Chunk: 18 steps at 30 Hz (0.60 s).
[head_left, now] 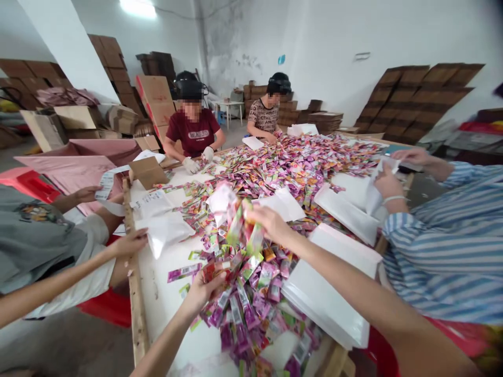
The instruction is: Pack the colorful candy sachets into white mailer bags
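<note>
My left hand (207, 287) is closed around a few small red sachets (218, 269), low over the near part of the heap. My right hand (271, 225) grips several green and red sachets (245, 228), held a little above the pile and smeared by motion. Beneath both hands spreads a large heap of purple, pink and green sachets (239, 309) on a white tabletop (157, 314). A stack of white mailing envelopes (334, 283) lies beside my right forearm. Past my right hand rests another white envelope (285, 204).
Another person's hand (131, 243) touches a filled white envelope (167, 230) at the left edge. A person in a striped shirt (436, 235) handles an envelope on the right. Two people sit across the table. A wooden rim (137, 319) borders the tabletop; a cardboard box (147, 173) stands left.
</note>
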Available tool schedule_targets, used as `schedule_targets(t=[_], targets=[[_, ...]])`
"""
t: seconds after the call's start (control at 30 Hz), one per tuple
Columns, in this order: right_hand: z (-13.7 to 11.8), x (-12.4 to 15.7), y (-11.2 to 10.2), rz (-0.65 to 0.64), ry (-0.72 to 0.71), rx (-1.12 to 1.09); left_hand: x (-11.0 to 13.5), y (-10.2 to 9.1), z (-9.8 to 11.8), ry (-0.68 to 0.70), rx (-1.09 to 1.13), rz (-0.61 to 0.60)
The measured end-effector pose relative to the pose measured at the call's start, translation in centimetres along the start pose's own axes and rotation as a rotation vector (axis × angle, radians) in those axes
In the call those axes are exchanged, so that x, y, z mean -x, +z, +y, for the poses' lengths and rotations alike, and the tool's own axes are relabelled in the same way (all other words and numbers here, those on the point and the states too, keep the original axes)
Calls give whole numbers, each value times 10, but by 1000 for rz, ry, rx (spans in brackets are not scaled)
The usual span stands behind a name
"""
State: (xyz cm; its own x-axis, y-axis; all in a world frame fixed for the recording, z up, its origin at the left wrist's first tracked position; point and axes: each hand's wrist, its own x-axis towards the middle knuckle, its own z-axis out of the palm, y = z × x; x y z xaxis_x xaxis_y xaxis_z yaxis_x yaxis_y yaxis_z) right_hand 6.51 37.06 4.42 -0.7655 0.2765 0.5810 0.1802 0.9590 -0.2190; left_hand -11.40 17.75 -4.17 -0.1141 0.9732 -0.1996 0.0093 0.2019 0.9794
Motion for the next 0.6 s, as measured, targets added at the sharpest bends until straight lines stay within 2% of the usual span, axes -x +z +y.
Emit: schedule_targets(t=[0.07,0.1,0.13,0.2,0.27,0.37,0.47,0.6], targets=[[-20,34,9,-282,-96,99,3,-1,-8,-25,-36,25],[-25,47,11,-390,-95,127,5,-2,-11,-43,-58,40],[-27,56,11,-474,-70,133,7,-2,-12,-53,-81,58],[-24,66,6,-541,40,101,11,-5,-12,-32,-136,91],[-17,65,-4,-497,169,58,16,-10,-6,52,-217,129],[-9,59,-16,-312,366,37,20,-24,5,152,-345,225],[-11,60,-18,-160,509,10,18,-43,11,152,-403,361],[-23,63,-19,-111,564,-27,11,-63,10,105,-469,459]])
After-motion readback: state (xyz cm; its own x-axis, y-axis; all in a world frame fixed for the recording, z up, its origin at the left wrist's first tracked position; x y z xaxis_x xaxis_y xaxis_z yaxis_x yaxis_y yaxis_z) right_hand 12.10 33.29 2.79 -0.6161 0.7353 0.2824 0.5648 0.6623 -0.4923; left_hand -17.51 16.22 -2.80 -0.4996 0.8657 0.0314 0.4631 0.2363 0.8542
